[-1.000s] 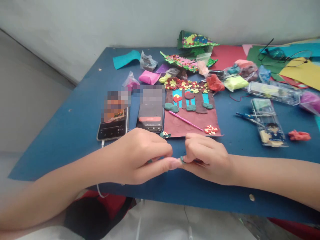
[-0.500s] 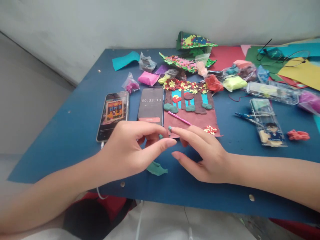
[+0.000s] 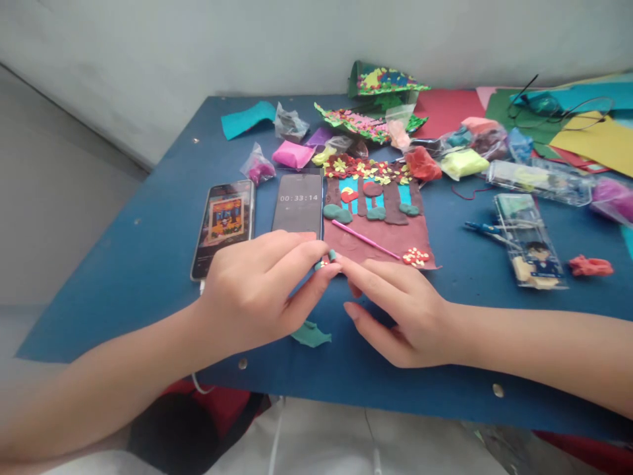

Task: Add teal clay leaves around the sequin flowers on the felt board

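Apparently, a small teal clay bit (image 3: pixel 332 254) is at or just over the near-left corner of the clay forest panel (image 3: pixel 408 244), and the step in hand looks like fingertip placing there. The left hand (image 3: pixel 262 284) curls, thumb and index nearly meeting; whether it grips the bit cannot be told. The right hand (image 3: pixel 410 310) is loosely open, index reaching the bit, thumb apart. Light, precise pressure seems called for next. A teal clay scrap (image 3: pixel 311 334) lies nearer than the panel; a timer phone (image 3: pixel 299 204) lies just left of it.
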A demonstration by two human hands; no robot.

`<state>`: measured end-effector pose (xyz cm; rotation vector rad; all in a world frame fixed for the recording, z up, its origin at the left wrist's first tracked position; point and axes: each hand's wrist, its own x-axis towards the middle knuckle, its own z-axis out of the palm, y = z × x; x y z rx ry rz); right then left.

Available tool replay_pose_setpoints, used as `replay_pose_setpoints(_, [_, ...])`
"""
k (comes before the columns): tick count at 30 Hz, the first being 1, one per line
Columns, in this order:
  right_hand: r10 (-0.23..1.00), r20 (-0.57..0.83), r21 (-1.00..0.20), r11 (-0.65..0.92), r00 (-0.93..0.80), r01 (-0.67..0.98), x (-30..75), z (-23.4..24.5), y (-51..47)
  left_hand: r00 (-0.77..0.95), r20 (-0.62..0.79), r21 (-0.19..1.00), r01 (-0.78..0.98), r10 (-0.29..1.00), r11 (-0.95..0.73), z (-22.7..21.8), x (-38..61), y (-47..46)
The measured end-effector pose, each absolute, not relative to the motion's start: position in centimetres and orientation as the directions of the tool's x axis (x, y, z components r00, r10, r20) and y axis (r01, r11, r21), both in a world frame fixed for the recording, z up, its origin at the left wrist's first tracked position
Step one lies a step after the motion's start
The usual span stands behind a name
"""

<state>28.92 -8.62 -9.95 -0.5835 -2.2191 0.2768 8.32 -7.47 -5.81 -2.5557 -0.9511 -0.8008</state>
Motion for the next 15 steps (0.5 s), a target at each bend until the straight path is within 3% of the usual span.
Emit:
replay_pose_setpoints(9, [0.514,0.641,-0.414,0.857,-0.570,0.306,28.99,-9.94,-8.64,0.613,0.576,-0.043,0.683,0.541,-0.729,-5.94,8.15,-7.78])
replay_pose_setpoints(15, [0.620,0.631,-0.584,0.775,-0.466,0.241,29.44,-9.25,-8.86,0.526,0.498,0.195,0.707,0.690,-0.680,-5.23,8.33,-7.65])
